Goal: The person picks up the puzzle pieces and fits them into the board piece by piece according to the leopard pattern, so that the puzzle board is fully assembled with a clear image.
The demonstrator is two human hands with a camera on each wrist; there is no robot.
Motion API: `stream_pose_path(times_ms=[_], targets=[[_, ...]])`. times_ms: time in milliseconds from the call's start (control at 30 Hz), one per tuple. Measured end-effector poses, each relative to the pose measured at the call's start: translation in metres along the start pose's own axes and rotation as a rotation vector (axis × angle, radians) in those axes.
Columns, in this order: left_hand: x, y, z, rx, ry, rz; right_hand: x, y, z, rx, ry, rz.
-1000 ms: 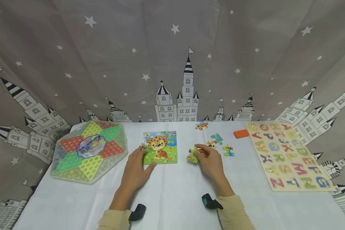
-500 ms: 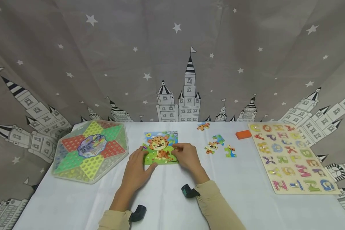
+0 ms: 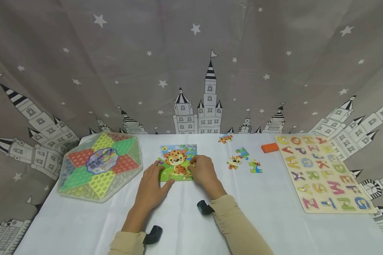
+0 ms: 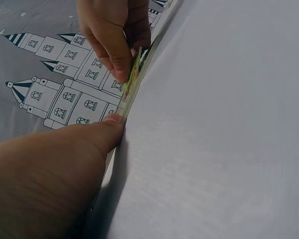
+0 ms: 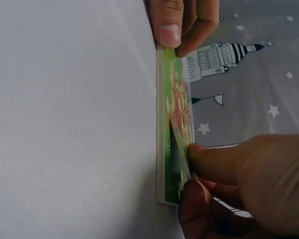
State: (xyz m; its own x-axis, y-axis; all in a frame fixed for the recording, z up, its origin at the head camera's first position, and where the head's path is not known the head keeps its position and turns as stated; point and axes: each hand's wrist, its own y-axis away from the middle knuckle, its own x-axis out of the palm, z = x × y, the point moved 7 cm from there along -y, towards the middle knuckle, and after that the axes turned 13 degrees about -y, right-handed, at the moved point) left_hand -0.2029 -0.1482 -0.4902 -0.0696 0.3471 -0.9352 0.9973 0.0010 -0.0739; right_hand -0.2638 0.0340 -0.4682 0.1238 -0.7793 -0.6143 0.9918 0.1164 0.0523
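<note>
A small jigsaw board (image 3: 175,179) with a spotted leopard cub on green grass and blue sky lies flat at the middle of the table. My left hand (image 3: 152,186) holds its lower left corner, thumb at the near edge and fingers along the left side. Over the board's lower right corner, my right hand (image 3: 206,174) pinches a puzzle piece (image 5: 181,142) between thumb and fingers. That piece is tilted in the right wrist view, one end low against the picture and the pinched end raised. From the head, my right fingers hide most of it.
Right of the board lie several loose puzzle pieces (image 3: 234,162), one farther back (image 3: 225,138). An orange block (image 3: 269,147) sits beside a wooden alphabet board (image 3: 325,177) on the right. A hexagonal Chinese checkers box (image 3: 100,166) occupies the left. A grey castle-print curtain (image 3: 131,71) hangs behind.
My right hand has carried the puzzle piece leftward from beside the loose pieces to the board's lower right corner. My left hand has stayed at the board's left corner.
</note>
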Motion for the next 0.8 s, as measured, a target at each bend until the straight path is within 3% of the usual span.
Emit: stream_pose_path(times_ms=[200,433,600,800], targets=[[-0.001,0.000,0.000,0.001,-0.002,0.009,-0.002,0.004,0.003,-0.033,0.037,-0.039],[-0.002,0.001,0.000,0.007,-0.005,0.001,-0.012,0.006,-0.009,-0.046,-0.084,-0.024],[-0.002,0.000,0.001,0.001,-0.004,-0.009,-0.049,0.005,-0.028,-0.010,-0.123,-0.080],[0.000,0.000,0.002,-0.005,0.008,-0.011,-0.110,0.004,-0.073,0.052,-0.113,-0.201]])
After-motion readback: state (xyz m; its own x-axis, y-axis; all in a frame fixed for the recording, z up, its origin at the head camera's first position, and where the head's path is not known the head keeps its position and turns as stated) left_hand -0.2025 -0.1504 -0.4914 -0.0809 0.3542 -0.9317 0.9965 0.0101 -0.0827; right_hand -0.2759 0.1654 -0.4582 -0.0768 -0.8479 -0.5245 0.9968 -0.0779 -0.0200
